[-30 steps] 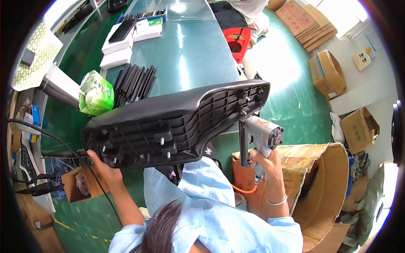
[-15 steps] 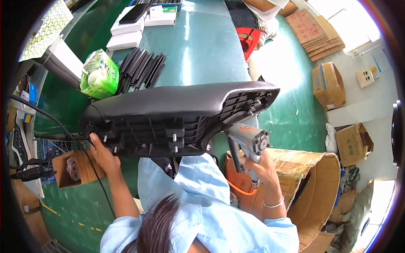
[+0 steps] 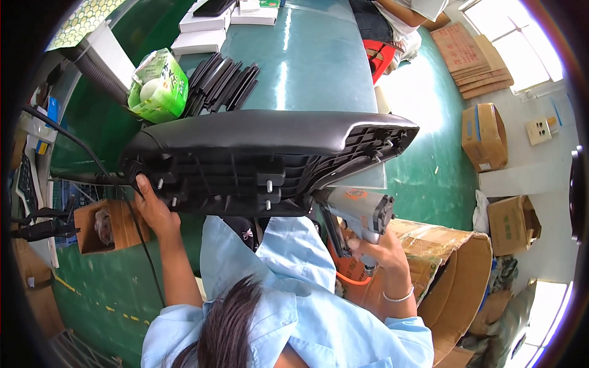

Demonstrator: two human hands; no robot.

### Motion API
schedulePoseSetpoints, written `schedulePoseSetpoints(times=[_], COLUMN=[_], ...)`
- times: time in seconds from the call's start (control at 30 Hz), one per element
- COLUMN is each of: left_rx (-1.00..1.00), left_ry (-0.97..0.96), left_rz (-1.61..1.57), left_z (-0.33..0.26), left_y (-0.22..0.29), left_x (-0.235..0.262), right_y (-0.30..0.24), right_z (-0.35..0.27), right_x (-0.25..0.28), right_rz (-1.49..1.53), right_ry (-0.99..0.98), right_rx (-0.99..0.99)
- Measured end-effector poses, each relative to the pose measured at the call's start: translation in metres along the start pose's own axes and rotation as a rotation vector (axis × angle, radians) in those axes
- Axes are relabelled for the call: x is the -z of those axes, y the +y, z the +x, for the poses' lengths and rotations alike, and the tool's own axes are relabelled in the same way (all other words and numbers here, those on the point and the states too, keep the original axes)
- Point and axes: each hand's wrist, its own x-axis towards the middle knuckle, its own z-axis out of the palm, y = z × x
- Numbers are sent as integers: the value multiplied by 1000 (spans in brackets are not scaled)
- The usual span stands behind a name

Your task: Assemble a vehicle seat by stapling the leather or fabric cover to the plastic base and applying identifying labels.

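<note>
A long black padded vehicle seat (image 3: 245, 132) is tipped up on the near edge of the table. Its ribbed plastic underside, with several metal studs, faces me. My left hand (image 3: 156, 208) grips the seat's lower left end, thumb on the rim and the other fingers hidden behind. In my right hand (image 3: 386, 250) is a grey pneumatic staple gun (image 3: 359, 211), held by its handle. The gun's nose meets the seat's lower edge, right of the middle; whether it touches cannot be seen. An orange air hose (image 3: 353, 281) hangs from its handle.
Behind the seat, the green table (image 3: 319, 67) bears black strips (image 3: 224, 83), a green carton (image 3: 161, 86) and white boxes (image 3: 199, 42). A black cable (image 3: 138, 230) hangs by my left arm. A big cardboard box (image 3: 460, 276) stands right. Another person (image 3: 402, 15) sits at the far right.
The staple gun has moved a little left and down, its nose nearer the seat's lower edge. The seat sits slightly higher and further right in the view, which has shifted too.
</note>
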Motion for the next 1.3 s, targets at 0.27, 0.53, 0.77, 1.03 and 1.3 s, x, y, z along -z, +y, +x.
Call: schedulePoseSetpoints(times=[0.27,0.53,0.77,1.03,1.3], left_rx=[-48,-92,-87,-187,-264], left_ry=[50,57,164,18,-144], left_rz=[77,109,-6,-74,-70], left_z=[-10,-38,-59,-99,-121], left_y=[3,2,-16,-34,-31], left_x=[-8,-11,-7,-6,-26], right_y=[-16,1,12,9,6], right_z=[-1,-21,-10,-14,-19], right_x=[-10,-9,-25,-35,-46], right_rz=[-85,25,-112,-42,23], right_ry=[-93,66,79,118,91], right_rx=[8,66,46,10,1])
